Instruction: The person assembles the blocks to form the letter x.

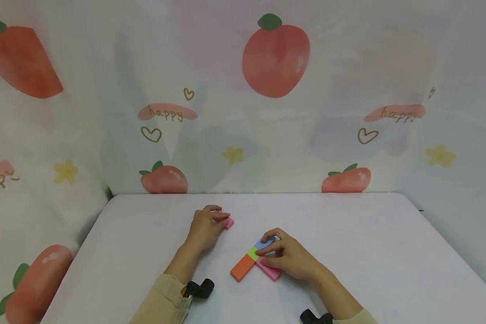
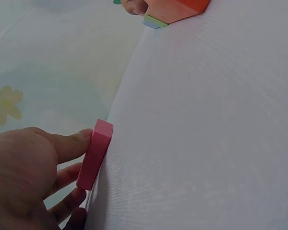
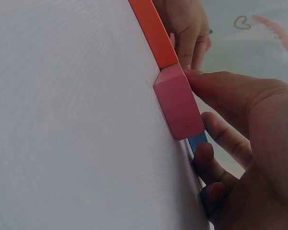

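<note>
My left hand (image 1: pixel 205 227) is at the left of the white table, thumb and fingers at a small pink block (image 2: pixel 97 154) that it pinches near the tabletop. Most of that block is hidden in the head view. Nearer the front lies a row of flat blocks: an orange block (image 1: pixel 242 268), a green block (image 1: pixel 252 254) and a blue block (image 1: pixel 265 243). A second pink block (image 3: pixel 180 103) juts from the row towards the front right. Over these blocks spreads my right hand (image 1: pixel 292 257), its thumb at the second pink block and fingertips touching the green and blue ones.
The white table (image 1: pixel 348 225) runs back to an upright cloth (image 1: pixel 283 148) printed with fruit, hearts and flowers. Black wrist devices sit on both forearms, one by the left cuff (image 1: pixel 200 289).
</note>
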Action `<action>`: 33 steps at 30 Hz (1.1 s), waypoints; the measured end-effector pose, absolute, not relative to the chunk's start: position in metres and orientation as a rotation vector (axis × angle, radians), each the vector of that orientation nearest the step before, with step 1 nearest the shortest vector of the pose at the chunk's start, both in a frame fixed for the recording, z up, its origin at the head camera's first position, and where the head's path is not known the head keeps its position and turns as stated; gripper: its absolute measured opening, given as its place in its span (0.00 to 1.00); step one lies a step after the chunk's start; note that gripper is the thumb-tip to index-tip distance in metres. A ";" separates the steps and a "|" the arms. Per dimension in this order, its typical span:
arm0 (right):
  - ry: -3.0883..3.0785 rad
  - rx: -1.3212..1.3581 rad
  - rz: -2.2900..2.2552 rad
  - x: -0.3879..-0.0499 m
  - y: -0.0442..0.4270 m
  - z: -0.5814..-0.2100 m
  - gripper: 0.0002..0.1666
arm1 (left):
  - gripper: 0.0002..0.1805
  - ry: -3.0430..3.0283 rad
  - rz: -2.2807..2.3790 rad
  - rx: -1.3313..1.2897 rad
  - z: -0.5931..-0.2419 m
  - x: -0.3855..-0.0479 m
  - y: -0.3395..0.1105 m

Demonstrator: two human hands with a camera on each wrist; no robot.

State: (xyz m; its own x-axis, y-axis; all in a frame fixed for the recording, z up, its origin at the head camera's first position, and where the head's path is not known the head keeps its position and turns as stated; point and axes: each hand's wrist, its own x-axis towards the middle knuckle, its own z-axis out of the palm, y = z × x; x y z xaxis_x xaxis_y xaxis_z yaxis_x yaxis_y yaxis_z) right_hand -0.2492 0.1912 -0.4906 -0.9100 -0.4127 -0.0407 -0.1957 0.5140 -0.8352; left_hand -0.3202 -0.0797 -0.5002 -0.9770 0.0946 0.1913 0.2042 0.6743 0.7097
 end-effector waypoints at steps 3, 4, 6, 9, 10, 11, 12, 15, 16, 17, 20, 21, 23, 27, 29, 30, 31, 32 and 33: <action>2.510 -0.522 -1.355 -0.250 0.192 -0.491 0.10 | 0.12 -2.752 -1.206 -0.239 -0.499 -0.321 -0.079; 2.506 -0.521 -1.358 -0.249 0.193 -0.491 0.10 | 0.12 -2.754 -1.207 -0.242 -0.499 -0.321 -0.078; 2.503 -0.520 -1.359 -0.249 0.193 -0.491 0.10 | 0.12 -2.755 -1.204 -0.250 -0.498 -0.321 -0.077; 2.508 -0.518 -1.358 -0.249 0.194 -0.491 0.11 | 0.12 -2.756 -1.187 -0.265 -0.498 -0.321 -0.077; 2.511 -0.518 -1.357 -0.249 0.194 -0.490 0.11 | 0.12 -2.757 -1.185 -0.265 -0.498 -0.321 -0.077; 2.514 -0.517 -1.355 -0.249 0.194 -0.490 0.11 | 0.11 -2.754 -1.176 -0.267 -0.498 -0.321 -0.077; 2.519 -0.521 -1.353 -0.249 0.194 -0.490 0.11 | 0.11 -2.752 -1.170 -0.267 -0.497 -0.320 -0.077; 2.521 -0.521 -1.346 -0.249 0.193 -0.490 0.10 | 0.11 -2.755 -1.176 -0.246 -0.496 -0.319 -0.077; 2.519 -0.519 -1.345 -0.249 0.193 -0.490 0.10 | 0.11 -2.757 -1.175 -0.243 -0.495 -0.318 -0.077; 2.518 -0.516 -1.344 -0.249 0.192 -0.490 0.10 | 0.11 -2.759 -1.169 -0.239 -0.495 -0.318 -0.077; 2.515 -0.502 -1.344 -0.249 0.191 -0.489 0.10 | 0.11 -2.773 -1.167 -0.223 -0.495 -0.317 -0.077; 2.516 -0.497 -1.345 -0.249 0.191 -0.489 0.10 | 0.11 -2.776 -1.164 -0.221 -0.495 -0.316 -0.077; 2.515 -0.499 -1.351 -0.249 0.191 -0.488 0.10 | 0.11 -2.785 -1.154 -0.215 -0.496 -0.316 -0.076; 2.511 -0.493 -1.355 -0.249 0.191 -0.487 0.11 | 0.11 -2.792 -1.149 -0.214 -0.497 -0.316 -0.077; 2.506 -0.496 -1.356 -0.249 0.191 -0.488 0.11 | 0.11 -2.791 -1.146 -0.219 -0.497 -0.317 -0.077; 2.506 -0.491 -1.356 -0.249 0.191 -0.488 0.11 | 0.11 -2.790 -1.143 -0.223 -0.497 -0.317 -0.078; 2.506 -0.495 -1.356 -0.249 0.191 -0.489 0.11 | 0.11 -2.788 -1.142 -0.224 -0.498 -0.317 -0.078; 2.509 -0.498 -1.354 -0.249 0.191 -0.489 0.10 | 0.11 -2.786 -1.145 -0.224 -0.498 -0.317 -0.078; 2.510 -0.497 -1.352 -0.249 0.191 -0.489 0.10 | 0.11 -2.784 -1.149 -0.223 -0.498 -0.317 -0.078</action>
State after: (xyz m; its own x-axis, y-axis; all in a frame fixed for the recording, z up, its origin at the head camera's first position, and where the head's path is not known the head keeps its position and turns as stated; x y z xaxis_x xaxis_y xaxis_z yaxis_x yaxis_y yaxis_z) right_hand -0.2491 0.1906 -0.4894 -0.9115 -0.4077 -0.0539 -0.1793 0.5119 -0.8401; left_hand -0.3170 -0.0782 -0.4980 -0.9817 0.0892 0.1681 0.1818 0.7008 0.6898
